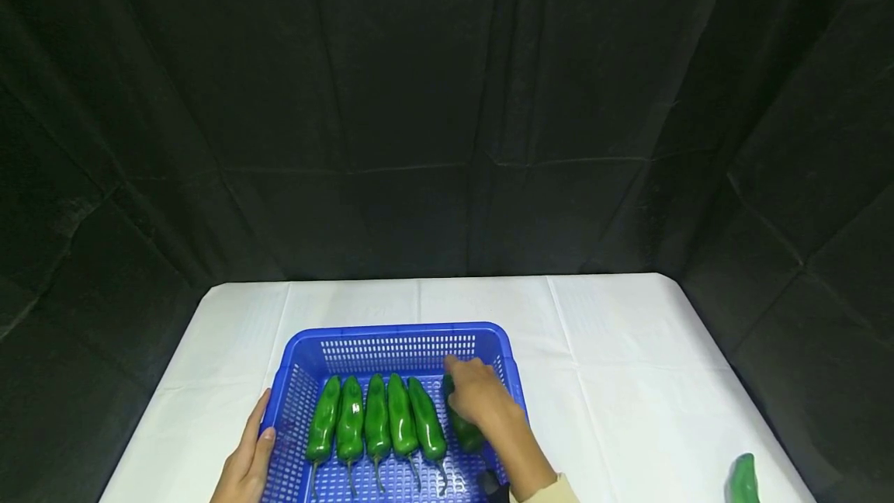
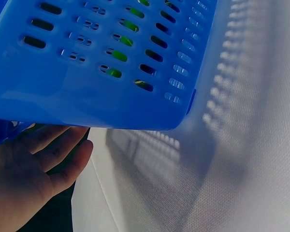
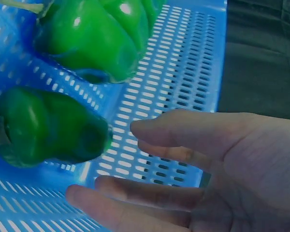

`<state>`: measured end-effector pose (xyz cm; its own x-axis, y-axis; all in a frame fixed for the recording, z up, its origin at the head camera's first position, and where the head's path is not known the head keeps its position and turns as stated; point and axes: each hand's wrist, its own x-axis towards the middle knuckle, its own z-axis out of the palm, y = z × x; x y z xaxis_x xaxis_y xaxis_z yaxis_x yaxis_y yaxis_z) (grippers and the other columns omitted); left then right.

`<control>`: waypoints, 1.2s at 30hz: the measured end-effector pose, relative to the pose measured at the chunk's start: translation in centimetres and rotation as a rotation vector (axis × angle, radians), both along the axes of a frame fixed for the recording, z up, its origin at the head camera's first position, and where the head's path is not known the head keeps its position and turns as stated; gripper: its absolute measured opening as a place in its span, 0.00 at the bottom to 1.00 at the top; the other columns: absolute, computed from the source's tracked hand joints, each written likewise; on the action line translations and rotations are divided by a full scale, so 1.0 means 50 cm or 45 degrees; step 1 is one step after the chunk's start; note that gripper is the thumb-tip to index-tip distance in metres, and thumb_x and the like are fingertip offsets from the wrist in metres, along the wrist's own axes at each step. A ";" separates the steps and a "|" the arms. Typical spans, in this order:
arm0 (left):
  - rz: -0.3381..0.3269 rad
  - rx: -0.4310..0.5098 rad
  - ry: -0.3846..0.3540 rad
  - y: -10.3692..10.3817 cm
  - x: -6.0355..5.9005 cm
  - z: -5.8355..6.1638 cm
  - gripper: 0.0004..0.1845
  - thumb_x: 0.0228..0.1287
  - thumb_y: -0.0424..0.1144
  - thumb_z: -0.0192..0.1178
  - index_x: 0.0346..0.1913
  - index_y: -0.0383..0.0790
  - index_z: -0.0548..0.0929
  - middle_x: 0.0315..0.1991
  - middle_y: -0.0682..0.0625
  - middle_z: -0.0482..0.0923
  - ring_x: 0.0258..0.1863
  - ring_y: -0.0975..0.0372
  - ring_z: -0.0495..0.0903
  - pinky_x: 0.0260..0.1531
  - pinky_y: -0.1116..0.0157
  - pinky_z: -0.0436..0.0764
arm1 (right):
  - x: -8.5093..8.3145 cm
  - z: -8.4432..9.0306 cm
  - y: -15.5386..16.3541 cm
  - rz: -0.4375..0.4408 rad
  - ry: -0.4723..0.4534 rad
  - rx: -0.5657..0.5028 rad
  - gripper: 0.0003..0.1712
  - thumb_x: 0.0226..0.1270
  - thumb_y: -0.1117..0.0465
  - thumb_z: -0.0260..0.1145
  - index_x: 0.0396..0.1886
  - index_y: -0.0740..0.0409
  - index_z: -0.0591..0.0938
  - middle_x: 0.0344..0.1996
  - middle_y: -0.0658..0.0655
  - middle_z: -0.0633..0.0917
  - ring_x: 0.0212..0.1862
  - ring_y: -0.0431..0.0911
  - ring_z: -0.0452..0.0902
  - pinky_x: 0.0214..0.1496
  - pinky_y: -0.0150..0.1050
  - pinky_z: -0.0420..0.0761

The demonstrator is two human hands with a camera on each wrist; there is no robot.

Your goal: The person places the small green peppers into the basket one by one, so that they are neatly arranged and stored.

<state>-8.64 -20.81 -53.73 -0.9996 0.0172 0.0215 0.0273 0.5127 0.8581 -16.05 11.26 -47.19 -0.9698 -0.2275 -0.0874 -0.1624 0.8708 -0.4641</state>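
Several long green peppers [image 1: 377, 418] lie side by side in a blue plastic basket [image 1: 412, 330], their stems toward the near side. My right hand [image 1: 478, 394] is inside the basket at its right end, above another green pepper [image 1: 466, 435] that it partly covers. In the right wrist view, the fingers of that hand [image 3: 183, 174] are spread apart just beyond the tip of this pepper [image 3: 48, 128], with a gap between. My left hand [image 1: 244, 456] rests against the basket's left side, its fingers fairly straight by the rim, as the left wrist view also shows.
A further green pepper [image 1: 743, 480] lies on the white-covered table [image 1: 628, 379] at the near right, cut off by the frame edge. Black cloth [image 1: 419, 99] hangs behind the table and along both sides.
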 end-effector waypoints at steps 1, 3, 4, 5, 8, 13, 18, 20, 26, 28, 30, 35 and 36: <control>-0.002 -0.002 0.004 0.001 0.000 0.000 0.28 0.82 0.38 0.31 0.79 0.36 0.44 0.66 0.20 0.60 0.50 0.37 0.79 0.44 0.39 0.79 | 0.001 0.005 0.003 0.005 0.010 -0.013 0.19 0.51 0.75 0.68 0.46 0.65 0.81 0.32 0.65 0.84 0.32 0.57 0.81 0.30 0.48 0.81; -0.004 -0.007 0.015 0.003 0.001 -0.001 0.28 0.82 0.38 0.31 0.79 0.35 0.43 0.67 0.20 0.59 0.51 0.36 0.78 0.46 0.37 0.78 | 0.004 0.018 0.009 0.018 0.041 -0.040 0.19 0.53 0.74 0.70 0.48 0.66 0.82 0.34 0.66 0.85 0.30 0.55 0.81 0.28 0.46 0.80; -0.002 -0.011 0.023 0.004 0.001 -0.001 0.28 0.82 0.38 0.31 0.79 0.35 0.43 0.67 0.20 0.59 0.51 0.35 0.78 0.46 0.37 0.78 | 0.006 0.026 0.013 0.021 0.057 -0.055 0.20 0.54 0.73 0.70 0.49 0.66 0.82 0.35 0.65 0.85 0.29 0.53 0.80 0.27 0.45 0.79; -0.002 -0.015 0.028 0.005 0.001 -0.002 0.28 0.82 0.38 0.31 0.79 0.35 0.43 0.68 0.21 0.59 0.51 0.34 0.78 0.46 0.36 0.78 | 0.007 0.033 0.017 0.025 0.076 -0.063 0.19 0.55 0.72 0.71 0.49 0.65 0.83 0.36 0.65 0.86 0.27 0.51 0.79 0.25 0.43 0.78; 0.000 -0.020 0.043 0.006 0.002 -0.003 0.28 0.82 0.38 0.31 0.79 0.35 0.43 0.68 0.21 0.58 0.51 0.34 0.78 0.45 0.37 0.78 | 0.008 0.059 0.034 0.023 0.149 -0.052 0.18 0.59 0.69 0.71 0.51 0.62 0.83 0.39 0.63 0.86 0.26 0.46 0.75 0.21 0.40 0.74; -0.001 -0.010 0.035 0.005 0.001 -0.004 0.28 0.83 0.38 0.31 0.79 0.35 0.44 0.68 0.21 0.59 0.51 0.35 0.78 0.45 0.37 0.78 | 0.012 0.095 0.079 -0.062 0.269 -0.009 0.16 0.62 0.65 0.71 0.50 0.56 0.84 0.38 0.60 0.86 0.28 0.47 0.78 0.21 0.39 0.73; -0.003 -0.009 0.007 0.002 0.001 -0.001 0.28 0.83 0.39 0.31 0.79 0.36 0.44 0.67 0.21 0.59 0.50 0.37 0.79 0.45 0.38 0.78 | 0.027 0.119 0.147 -0.211 0.302 0.012 0.14 0.64 0.62 0.69 0.50 0.55 0.85 0.40 0.61 0.87 0.37 0.56 0.84 0.28 0.48 0.80; -0.005 -0.010 0.003 0.001 0.001 0.000 0.28 0.83 0.39 0.31 0.79 0.36 0.44 0.68 0.20 0.59 0.50 0.37 0.79 0.45 0.37 0.78 | 0.036 0.124 0.178 -0.259 0.303 0.029 0.14 0.64 0.62 0.68 0.50 0.55 0.84 0.40 0.62 0.87 0.38 0.57 0.84 0.29 0.50 0.81; -0.006 -0.004 -0.001 0.001 0.002 -0.001 0.28 0.83 0.38 0.31 0.79 0.35 0.43 0.68 0.20 0.57 0.51 0.36 0.78 0.45 0.37 0.78 | 0.069 0.116 0.268 -0.338 0.287 0.084 0.17 0.64 0.63 0.67 0.53 0.57 0.82 0.45 0.66 0.84 0.42 0.60 0.81 0.30 0.56 0.80; -0.005 0.000 -0.007 0.001 0.002 -0.001 0.28 0.83 0.38 0.31 0.79 0.35 0.43 0.68 0.20 0.57 0.51 0.36 0.78 0.44 0.38 0.79 | 0.081 0.106 0.296 -0.359 0.268 0.108 0.19 0.64 0.63 0.67 0.55 0.58 0.81 0.47 0.68 0.82 0.45 0.63 0.79 0.32 0.59 0.79; -0.005 -0.002 -0.012 0.001 0.003 -0.001 0.28 0.83 0.38 0.31 0.79 0.35 0.43 0.68 0.20 0.57 0.51 0.36 0.78 0.44 0.38 0.79 | 0.092 0.093 0.322 -0.383 0.253 0.130 0.21 0.63 0.63 0.67 0.56 0.58 0.80 0.50 0.71 0.79 0.48 0.66 0.76 0.36 0.62 0.77; -0.004 -0.003 -0.018 0.003 0.003 0.000 0.28 0.82 0.37 0.31 0.79 0.35 0.42 0.68 0.20 0.57 0.52 0.35 0.77 0.45 0.37 0.78 | 0.124 0.063 0.390 -0.454 0.243 0.160 0.24 0.63 0.62 0.67 0.60 0.58 0.77 0.56 0.76 0.72 0.52 0.73 0.69 0.40 0.65 0.70; -0.005 0.000 -0.023 0.003 0.003 0.000 0.28 0.82 0.37 0.31 0.79 0.36 0.42 0.68 0.20 0.57 0.52 0.35 0.77 0.45 0.37 0.78 | 0.130 0.058 0.404 -0.474 0.239 0.172 0.25 0.63 0.62 0.67 0.60 0.58 0.76 0.56 0.77 0.70 0.52 0.74 0.68 0.39 0.66 0.69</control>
